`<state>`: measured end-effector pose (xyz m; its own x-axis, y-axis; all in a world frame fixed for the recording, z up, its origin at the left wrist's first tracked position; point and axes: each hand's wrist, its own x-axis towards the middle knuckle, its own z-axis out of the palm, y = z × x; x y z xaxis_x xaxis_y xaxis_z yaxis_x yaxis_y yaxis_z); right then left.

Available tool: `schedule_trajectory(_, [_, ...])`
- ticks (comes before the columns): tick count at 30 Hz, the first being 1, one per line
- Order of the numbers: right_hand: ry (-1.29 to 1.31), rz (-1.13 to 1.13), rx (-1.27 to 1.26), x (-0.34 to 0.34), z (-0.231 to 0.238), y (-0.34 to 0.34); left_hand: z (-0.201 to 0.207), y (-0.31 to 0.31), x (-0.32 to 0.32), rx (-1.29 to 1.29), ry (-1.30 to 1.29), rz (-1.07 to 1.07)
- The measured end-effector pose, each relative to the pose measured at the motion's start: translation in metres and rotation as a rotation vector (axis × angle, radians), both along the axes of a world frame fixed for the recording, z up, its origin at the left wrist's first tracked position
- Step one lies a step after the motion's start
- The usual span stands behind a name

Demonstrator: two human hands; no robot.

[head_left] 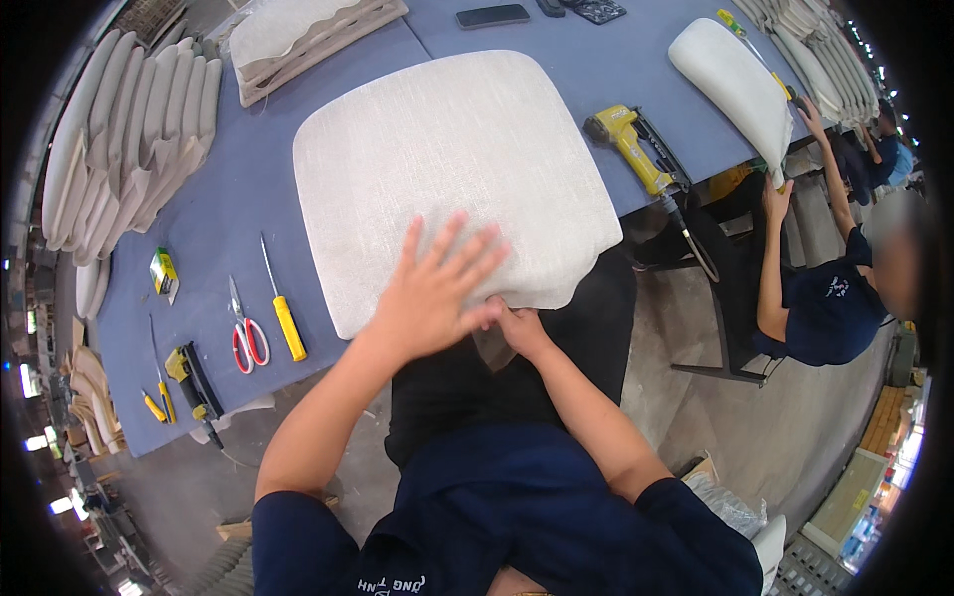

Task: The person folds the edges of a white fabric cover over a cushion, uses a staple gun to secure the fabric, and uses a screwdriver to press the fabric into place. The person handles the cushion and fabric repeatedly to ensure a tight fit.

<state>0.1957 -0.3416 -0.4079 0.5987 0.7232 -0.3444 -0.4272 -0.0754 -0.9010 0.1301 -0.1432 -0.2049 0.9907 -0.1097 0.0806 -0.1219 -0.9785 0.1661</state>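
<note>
A seat cushion (447,159) covered in off-white woven fabric lies on the blue-topped table, its near edge overhanging toward my lap. My left hand (437,288) is over the near part of the cushion, fingers spread and slightly blurred; whether the palm presses on it I cannot tell. At the near edge, my right hand (519,328) is closed on the cover fabric, with the fingertips partly hidden under the edge. The fabric hangs loosely at the near right corner. To the cushion's right lies a yellow and black staple gun (636,149) with a hose attached.
Left on the table (219,199) lie a yellow-handled screwdriver (288,326), red-handled scissors (244,333), a second staple gun (194,382) and a small box (163,271). Stacked covered cushions (129,139) stand far left. A co-worker (825,288) at right handles another cushion (730,89).
</note>
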Motion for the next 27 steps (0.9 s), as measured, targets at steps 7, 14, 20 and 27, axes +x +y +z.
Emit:
schedule_trajectory(7, [0.029,0.090,-0.050,0.003,0.005,0.001,-0.005,0.000,-0.087,0.043,0.053,-0.115])
schedule_trajectory(14, [-0.015,0.076,0.052,0.003,0.021,0.010,-0.016,0.066,-0.111,0.128,-0.075,0.460])
schedule_trajectory(20, [0.003,0.018,0.082,0.005,0.027,0.010,-0.014,0.068,-0.103,0.078,-0.160,0.412])
schedule_trajectory(27, [0.013,-0.199,0.331,0.006,0.061,-0.008,0.048,0.033,-0.103,0.107,-0.094,0.357])
